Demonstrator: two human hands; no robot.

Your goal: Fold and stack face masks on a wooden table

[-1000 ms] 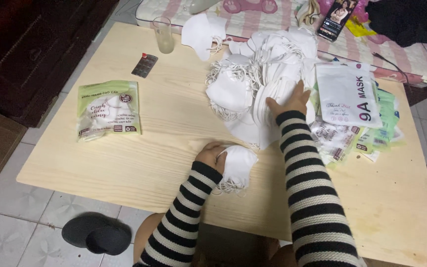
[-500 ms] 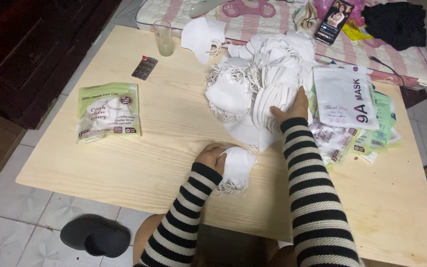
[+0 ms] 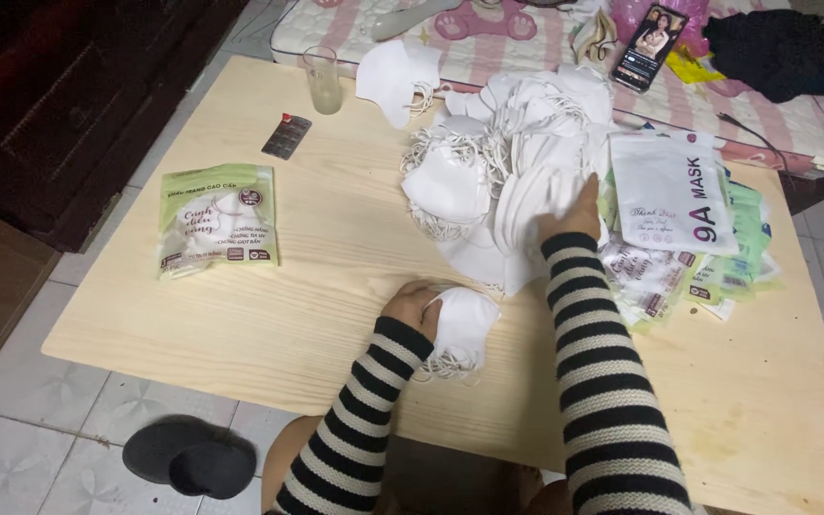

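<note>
My left hand (image 3: 410,307) grips a small stack of folded white face masks (image 3: 460,329) lying on the pale wooden table (image 3: 307,315) near its front edge. My right hand (image 3: 574,212) reaches forward into a big heap of loose white masks with ear loops (image 3: 498,162) at the middle back of the table; its fingers press on the heap, and I cannot tell whether they hold one. Both arms wear black-and-cream striped sleeves.
A green-and-white mask packet (image 3: 216,219) lies at the left. A pile of flat packets (image 3: 679,219) sits to the right of the heap. A drinking glass (image 3: 322,80) and a blister strip (image 3: 286,135) stand at the back left. A phone (image 3: 650,46) rests on the striped mattress behind.
My right hand has slid further into the mask heap, up and to the right. My left hand stays on the small stack.
</note>
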